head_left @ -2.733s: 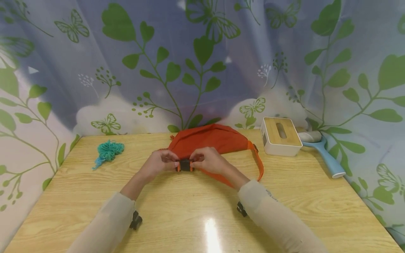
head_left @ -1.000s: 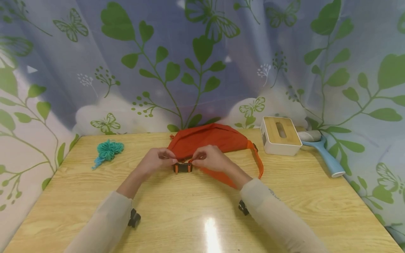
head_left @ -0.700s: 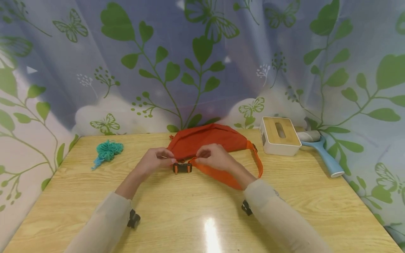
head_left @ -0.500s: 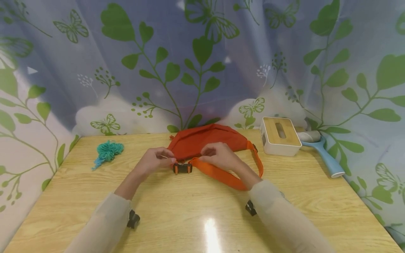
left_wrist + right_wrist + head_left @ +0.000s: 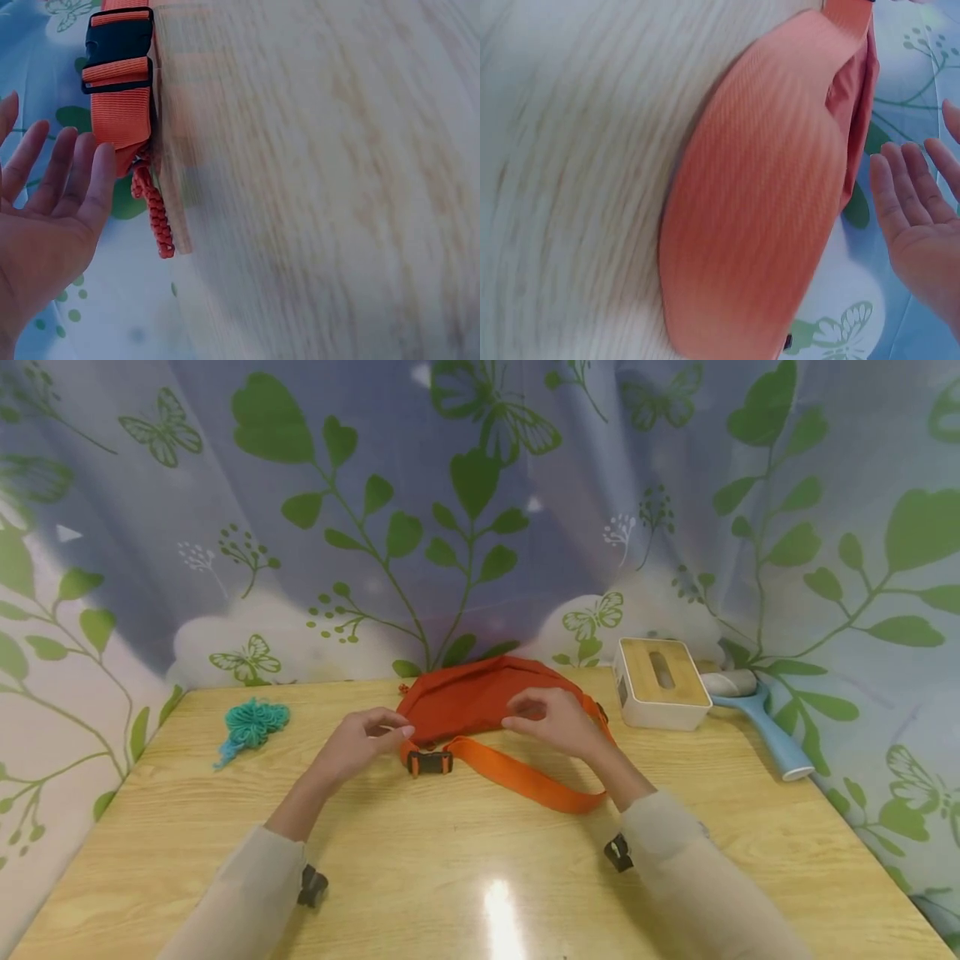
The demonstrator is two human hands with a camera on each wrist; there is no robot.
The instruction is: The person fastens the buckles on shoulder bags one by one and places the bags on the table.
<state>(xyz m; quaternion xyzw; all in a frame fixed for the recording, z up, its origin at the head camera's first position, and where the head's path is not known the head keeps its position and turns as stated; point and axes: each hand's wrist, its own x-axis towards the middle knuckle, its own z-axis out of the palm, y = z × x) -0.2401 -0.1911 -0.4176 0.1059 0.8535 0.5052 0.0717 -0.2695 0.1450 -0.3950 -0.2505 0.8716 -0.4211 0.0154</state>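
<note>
A red fanny pack [image 5: 457,700] lies at the back middle of the table, against the patterned curtain. Its orange strap [image 5: 528,781] curves out in front of it. The black side-release buckle [image 5: 430,762] sits joined at the strap's left end. My left hand [image 5: 356,747] hovers beside the buckle, fingers relaxed; in the left wrist view the fingertips are close to the webbing by a braided red zipper pull [image 5: 156,214]. Whether they touch it I cannot tell. My right hand [image 5: 558,722] is over the bag's right part, fingers loosely bent and holding nothing.
A teal bundle of yarn [image 5: 255,724] lies at the back left of the table [image 5: 420,868]. At the back right stand a white tissue box [image 5: 671,714] with a wooden lid and a lint roller [image 5: 776,735] with a blue handle. The curtain [image 5: 360,635] borders the table.
Both hands have let go of the buckle, which has come slightly toward me. The right hand has released the strap and moved right and up. The left hand has barely shifted lately.
</note>
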